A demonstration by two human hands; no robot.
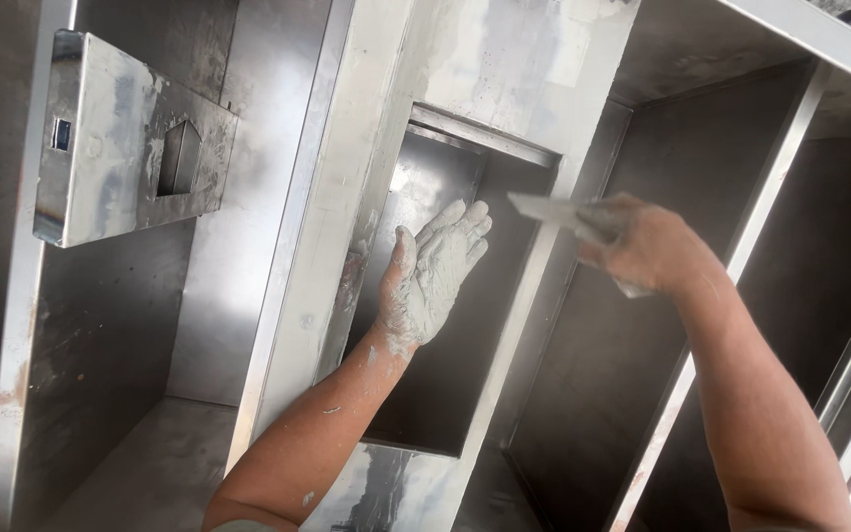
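Note:
My left hand (435,276) is open, palm up, and coated with pale grey putty. It hovers in front of a rectangular recess (445,394) in a grey metal cabinet frame (322,256). My right hand (642,246) is closed around a flat putty scraper (549,209), whose pale blade points left, just right of my left fingertips. The blade and the left hand are apart. White putty is smeared on the frame's upright strip and on the panel above the recess.
A metal box with a cut-out opening (130,138) juts out at the upper left. Dark open compartments (701,197) divided by metal bars (770,197) fill the right side. A flat metal shelf (150,463) lies at the lower left.

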